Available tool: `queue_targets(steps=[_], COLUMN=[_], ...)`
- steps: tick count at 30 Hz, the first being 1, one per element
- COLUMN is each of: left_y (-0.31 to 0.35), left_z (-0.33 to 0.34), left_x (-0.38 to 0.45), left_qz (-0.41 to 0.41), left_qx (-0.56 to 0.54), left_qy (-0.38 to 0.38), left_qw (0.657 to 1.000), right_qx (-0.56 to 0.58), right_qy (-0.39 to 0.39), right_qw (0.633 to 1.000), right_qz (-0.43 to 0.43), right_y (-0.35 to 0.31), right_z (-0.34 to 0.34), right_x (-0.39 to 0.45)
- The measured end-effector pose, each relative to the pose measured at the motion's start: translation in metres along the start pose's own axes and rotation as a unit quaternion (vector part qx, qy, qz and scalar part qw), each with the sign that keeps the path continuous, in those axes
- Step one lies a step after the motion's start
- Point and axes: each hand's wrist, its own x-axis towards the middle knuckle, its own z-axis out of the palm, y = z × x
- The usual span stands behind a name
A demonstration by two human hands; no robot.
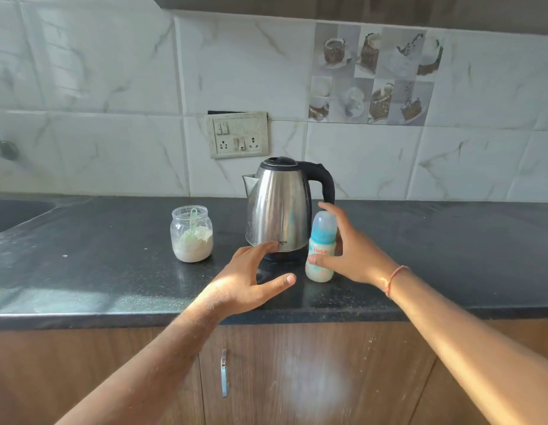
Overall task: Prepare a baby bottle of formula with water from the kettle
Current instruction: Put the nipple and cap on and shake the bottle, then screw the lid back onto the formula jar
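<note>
A baby bottle (321, 240) with a clear cap, blue collar and milky white contents stands on the black counter (113, 271), just right of the steel kettle (277, 210). My right hand (355, 250) wraps it from the right, thumb across its front and fingers behind it up to the cap. My left hand (251, 280) is spread open in front of the kettle's base, fingertips at the kettle's lower front, holding nothing. Left of the kettle stands an open glass jar (191, 234) of white formula powder with a green scoop in it.
The kettle's black handle (326, 179) points right, its spout left. A switch and socket panel (237, 134) is on the tiled wall behind. A sink edge (18, 210) lies at the far left. Wooden cabinet doors (297, 378) hang below the counter's front edge.
</note>
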Motion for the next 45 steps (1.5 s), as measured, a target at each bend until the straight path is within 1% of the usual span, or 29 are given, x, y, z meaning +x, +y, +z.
queue_targets(steps=[3, 7, 13, 20, 24, 28, 29, 32, 34, 36, 38, 39, 40, 42, 45], left_y=[0.000, 0.002, 0.003, 0.002, 0.003, 0.004, 0.004, 0.005, 0.007, 0.008, 0.007, 0.007, 0.005, -0.001, -0.018], left_z=[0.000, 0.000, -0.001, -0.001, -0.001, 0.000, 0.000, -0.002, -0.002, -0.004, -0.009, -0.011, -0.014, -0.019, -0.032], left_x=[0.000, -0.002, 0.002, 0.009, 0.009, 0.007, 0.006, 0.003, 0.003, 0.002, 0.003, 0.005, 0.007, 0.011, 0.016], left_qz=[-0.001, -0.005, -0.014, -0.032, -0.036, -0.036, -0.035, -0.038, -0.040, -0.071, -0.162, -0.211, -0.249, -0.295, -0.314], left_qx=[0.003, -0.002, -0.018, -0.001, 0.003, 0.022, 0.034, 0.057, 0.091, 0.114, 0.073, 0.038, 0.003, -0.044, -0.074], left_qy=[-0.005, -0.021, -0.036, -0.037, -0.033, -0.017, -0.007, 0.033, 0.091, 0.196, 0.295, 0.322, 0.339, 0.365, 0.381], left_qw=[1.000, 1.000, 0.999, 0.999, 0.999, 0.999, 0.999, 0.997, 0.991, 0.971, 0.939, 0.922, 0.907, 0.882, 0.867], right_qx=[-0.020, 0.020, 0.061, 0.078, 0.099, 0.117, 0.117, 0.124, 0.126, 0.099, 0.030, -0.009, -0.042, -0.070, -0.061], right_qy=[0.004, 0.023, 0.101, 0.135, 0.137, 0.107, 0.114, 0.180, 0.196, 0.156, 0.102, 0.089, 0.087, 0.094, 0.073], right_qw=[1.000, 0.997, 0.986, 0.979, 0.976, 0.974, 0.971, 0.957, 0.953, 0.962, 0.974, 0.976, 0.976, 0.977, 0.984], right_qz=[0.024, 0.076, 0.119, 0.134, 0.139, 0.160, 0.172, 0.189, 0.193, 0.200, 0.201, 0.199, 0.195, 0.181, 0.153], right_y=[0.017, 0.050, 0.089, 0.112, 0.117, 0.121, 0.121, 0.115, 0.106, 0.096, 0.087, 0.084, 0.083, 0.078, 0.070], right_z=[-0.015, -0.031, -0.046, -0.050, -0.040, -0.035, -0.035, -0.038, -0.039, -0.037, -0.032, -0.029, -0.026, -0.021, -0.012], right_x=[0.010, 0.025, 0.035, 0.048, 0.049, 0.040, 0.034, 0.013, -0.004, -0.020, -0.034, -0.038, -0.041, -0.044, -0.045])
